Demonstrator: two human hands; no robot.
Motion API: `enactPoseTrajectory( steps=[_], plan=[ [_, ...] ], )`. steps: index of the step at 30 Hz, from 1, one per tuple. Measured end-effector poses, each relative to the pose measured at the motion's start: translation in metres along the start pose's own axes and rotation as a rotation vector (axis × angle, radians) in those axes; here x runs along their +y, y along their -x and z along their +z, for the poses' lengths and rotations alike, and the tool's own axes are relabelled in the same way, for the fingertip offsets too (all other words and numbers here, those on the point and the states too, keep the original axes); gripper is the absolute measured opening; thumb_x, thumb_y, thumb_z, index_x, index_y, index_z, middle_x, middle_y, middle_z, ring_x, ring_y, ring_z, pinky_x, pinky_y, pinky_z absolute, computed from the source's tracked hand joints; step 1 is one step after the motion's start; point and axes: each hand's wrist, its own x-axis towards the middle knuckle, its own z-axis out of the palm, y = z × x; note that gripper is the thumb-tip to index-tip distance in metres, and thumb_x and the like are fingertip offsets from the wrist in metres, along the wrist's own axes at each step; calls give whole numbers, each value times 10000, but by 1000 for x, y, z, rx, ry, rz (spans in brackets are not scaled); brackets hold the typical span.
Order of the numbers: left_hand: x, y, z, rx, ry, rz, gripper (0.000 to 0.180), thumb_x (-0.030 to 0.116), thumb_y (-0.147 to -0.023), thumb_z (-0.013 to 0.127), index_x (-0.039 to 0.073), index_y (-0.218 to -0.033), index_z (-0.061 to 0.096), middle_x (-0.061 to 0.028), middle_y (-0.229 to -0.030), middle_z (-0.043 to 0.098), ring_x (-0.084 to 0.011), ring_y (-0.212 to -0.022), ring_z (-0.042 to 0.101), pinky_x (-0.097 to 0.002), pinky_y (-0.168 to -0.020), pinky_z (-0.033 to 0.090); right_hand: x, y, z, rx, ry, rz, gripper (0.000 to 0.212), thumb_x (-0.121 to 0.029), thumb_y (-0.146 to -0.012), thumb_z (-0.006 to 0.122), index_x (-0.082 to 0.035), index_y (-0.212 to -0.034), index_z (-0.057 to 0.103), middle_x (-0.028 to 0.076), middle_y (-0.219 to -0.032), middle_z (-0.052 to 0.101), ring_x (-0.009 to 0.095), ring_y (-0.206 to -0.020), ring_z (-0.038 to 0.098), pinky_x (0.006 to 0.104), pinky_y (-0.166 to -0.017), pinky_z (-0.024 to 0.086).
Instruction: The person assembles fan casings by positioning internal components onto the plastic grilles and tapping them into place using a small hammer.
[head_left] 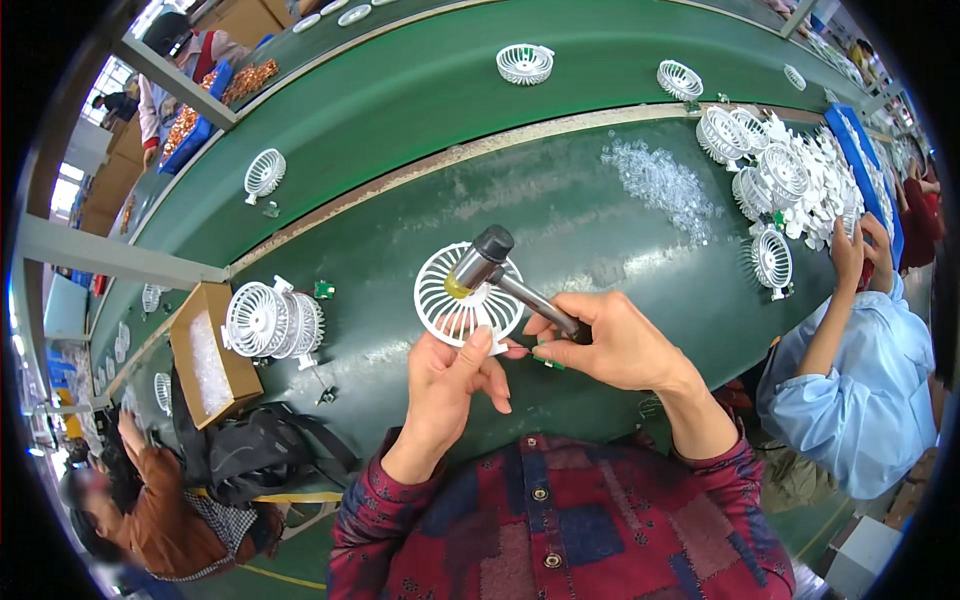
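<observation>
My left hand (pixel 450 380) grips a round white slatted fan housing (pixel 438 300) by its lower edge, thumb on top. In my right hand (pixel 622 345) is a small mallet (pixel 490 262) with a metal head, one black face and one yellowish face. The yellowish face is over the middle of the housing; whether it touches cannot be made out. Below the mallet's handle, near my right fingers, hangs a small green circuit board (pixel 549 364), with a thin red wire beside it.
Stacked fan housings (pixel 270 322) and a cardboard box (pixel 232 345) of clear pieces stand left. Clear small parts (pixel 660 185) lie right of centre, white parts (pixel 825 180) beyond. More housings ride the green conveyor (pixel 400 110). A co-worker in blue (pixel 845 375) sits right; a black bag (pixel 255 450) lies lower left.
</observation>
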Motion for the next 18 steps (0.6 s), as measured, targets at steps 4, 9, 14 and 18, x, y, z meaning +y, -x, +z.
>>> enactPoseTrajectory(
  steps=[4, 9, 14, 18],
  plan=[
    [2, 2, -1, 20, 9, -37, 269, 206, -983, 552, -30, -1112, 549, -160, -882, 661, -148, -523, 582, -274, -409, 500, 1, -2, -1, -33, 64, 23, 210, -42, -793, 741, 14, -988, 684, 41, -714, 620, 90, -637, 538, 266, -589, 447],
    [-9, -4, -7, 44, 217, -107, 246, 199, -983, 556, -11, -1112, 571, -149, -868, 674, -127, -527, 563, -253, -422, 488, -7, 8, 15, 134, 280, -113, 200, -85, -823, 730, 4, -996, 684, 87, -683, 608, 142, -556, 517, 297, -519, 417],
    [-13, 3, -6, 48, 317, -182, 266, 286, -961, 607, 21, -975, 623, -65, -790, 637, -127, -556, 593, -265, -449, 497, -3, 6, 48, 152, 565, -420, 279, -37, -778, 695, -28, -1052, 646, 126, -948, 649, 297, -678, 645, 364, -549, 505],
    [-23, 1, -10, 58, 301, -258, 342, 362, -975, 573, 26, -979, 634, -54, -785, 637, -133, -568, 607, -279, -463, 483, -4, 4, 55, 60, 755, -305, 329, -38, -759, 664, -46, -1083, 611, 111, -1044, 618, 333, -785, 652, 423, -608, 530]
  ],
)
